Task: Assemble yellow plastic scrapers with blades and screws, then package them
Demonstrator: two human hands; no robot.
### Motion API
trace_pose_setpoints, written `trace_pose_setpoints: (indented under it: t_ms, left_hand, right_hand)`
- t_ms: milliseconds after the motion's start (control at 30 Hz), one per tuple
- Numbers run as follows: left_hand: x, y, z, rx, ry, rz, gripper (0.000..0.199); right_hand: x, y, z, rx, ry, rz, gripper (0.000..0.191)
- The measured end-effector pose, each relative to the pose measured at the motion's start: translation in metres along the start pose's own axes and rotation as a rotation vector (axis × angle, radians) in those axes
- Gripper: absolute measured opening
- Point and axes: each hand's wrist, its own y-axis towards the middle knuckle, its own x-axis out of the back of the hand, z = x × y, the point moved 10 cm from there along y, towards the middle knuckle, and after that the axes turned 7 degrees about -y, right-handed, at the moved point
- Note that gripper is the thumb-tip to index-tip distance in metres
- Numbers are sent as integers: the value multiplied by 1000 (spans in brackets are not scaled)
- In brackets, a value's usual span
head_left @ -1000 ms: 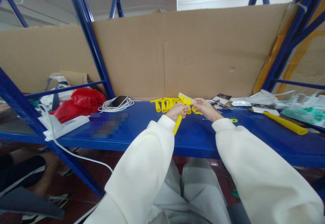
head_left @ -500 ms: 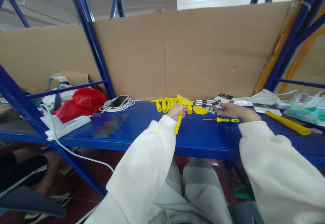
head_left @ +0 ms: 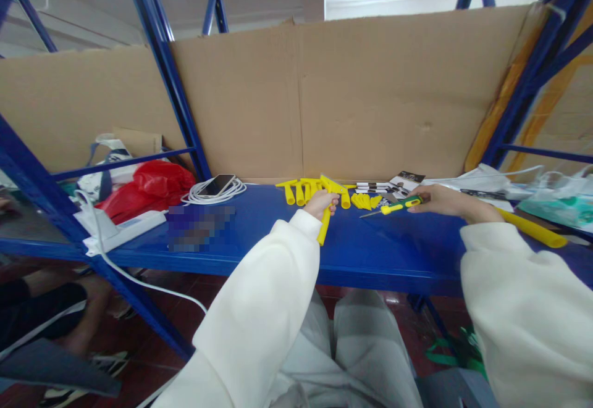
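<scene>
My left hand is closed around a yellow scraper, its wide head upward and its handle slanting down toward the shelf's front edge. In my right hand is a screwdriver with a yellow and green handle, gripped by the handle's end. Its thin shaft points left, toward the scraper. Several yellow handled pieces stand in a row behind my left hand. Between the hands lie small yellow parts, and behind them black-and-white packets.
The blue shelf is backed by cardboard. A phone on a coiled white cable, a power strip and a red bag lie left. A yellow tube and plastic bags lie right. Another person's leg shows lower left.
My right hand has left the packets and small parts and picked up the screwdriver that lay on the shelf, tilting it up. My left hand stays on the scraper, nearly still.
</scene>
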Motion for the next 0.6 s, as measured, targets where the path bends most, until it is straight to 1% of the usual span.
trace_pose_setpoints:
  t_ms: [67, 133, 200, 267, 333, 367, 433, 600]
  left_hand:
    - [3, 2, 1, 1, -6, -24, 27]
    - [6, 4, 3, 8, -11, -40, 26]
    - [9, 7, 5, 15, -16, -56, 27]
    - [11, 10, 7, 23, -14, -67, 27]
    - [12, 12, 8, 31, -10, -65, 26]
    - [12, 12, 9, 33, -8, -64, 26]
    - [13, 12, 10, 44, 6, -73, 26]
    - [18, 9, 12, 88, 66, -121, 22]
  right_hand:
    - [7, 4, 21, 4, 145, -27, 52]
    - [13, 12, 37, -9, 254, -105, 56]
    - [19, 23, 44, -39, 321, -265, 56]
    - [27, 28, 43, -69, 395, -513, 54]
    - [26, 28, 37, -100, 496, -726, 52]
    - [23, 28, 34, -103, 554, -796, 51]
    - [11, 30, 32, -90, 658, -832, 50]
    - [-11, 34, 31, -79, 871, -768, 51]
